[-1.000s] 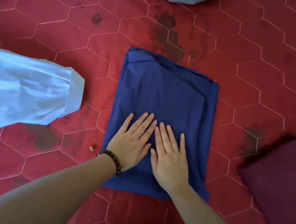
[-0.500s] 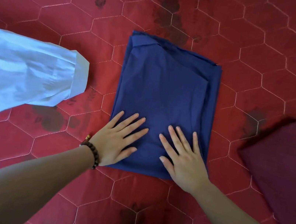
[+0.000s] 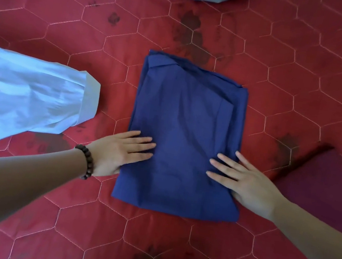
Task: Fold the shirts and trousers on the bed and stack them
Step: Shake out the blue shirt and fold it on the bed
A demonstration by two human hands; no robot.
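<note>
Flat hands on a folded blue rectangle

Left hand (image 3: pixel 122 152) and right hand (image 3: pixel 244 181) press, fingers straight, the smooth, perhaps cotton, navy garment (image 3: pixel 184 136) between them.

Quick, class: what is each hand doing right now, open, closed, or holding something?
Left hand: open, fingers flat on the blue folded garment.
Right hand: open, fingers flat on the same garment.
</note>
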